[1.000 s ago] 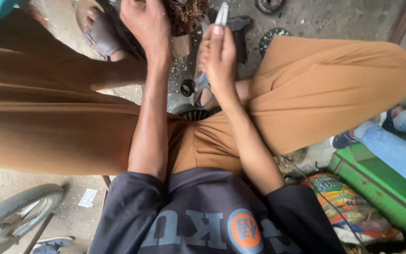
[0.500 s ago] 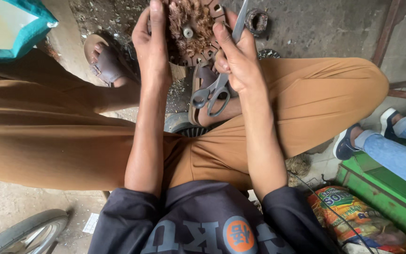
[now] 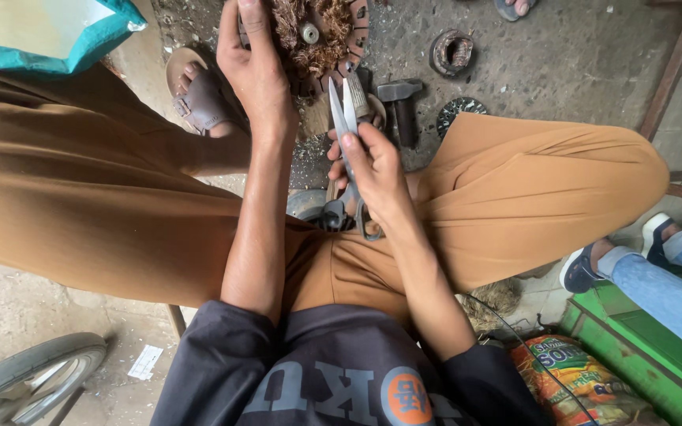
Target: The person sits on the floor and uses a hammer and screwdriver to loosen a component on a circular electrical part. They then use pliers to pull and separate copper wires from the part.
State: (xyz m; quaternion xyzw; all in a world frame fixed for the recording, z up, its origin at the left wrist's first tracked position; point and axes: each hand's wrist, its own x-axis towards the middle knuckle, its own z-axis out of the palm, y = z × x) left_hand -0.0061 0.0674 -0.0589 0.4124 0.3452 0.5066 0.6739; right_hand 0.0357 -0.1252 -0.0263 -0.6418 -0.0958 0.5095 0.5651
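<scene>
Scissors (image 3: 346,150) stand upright in my right hand (image 3: 372,170), blades slightly parted and pointing to twelve o'clock, loops hanging down at six near my lap. My fingers are closed around the shank just above the loops, not through them, so the hold is a carrying grip more than a cutting one. I judge them stiff, fairly light steel, smooth and a little slick along the blades; the safe place to hold is the shank or the loops, well away from the points.

My left hand (image 3: 258,71) lies at about eleven o'clock from the scissors, palm down, fingers curled onto the rim of a rusty disc (image 3: 313,35) packed with brown fibre. The disc looks heavy and rigid, with a rough, crusted edge that should not slip; the fibre on it looks soft and loose and would pull away in tufts. The blade tips end just below the disc, close but not touching.

A hammer (image 3: 399,102) lies on the floor (image 3: 562,71) at one o'clock from my right hand, with a small ring part (image 3: 451,51) beyond it. My sandal (image 3: 199,99) sits at nine o'clock from my left hand. Another person's leg (image 3: 665,268) shows at four o'clock beside a green crate (image 3: 633,355).
</scene>
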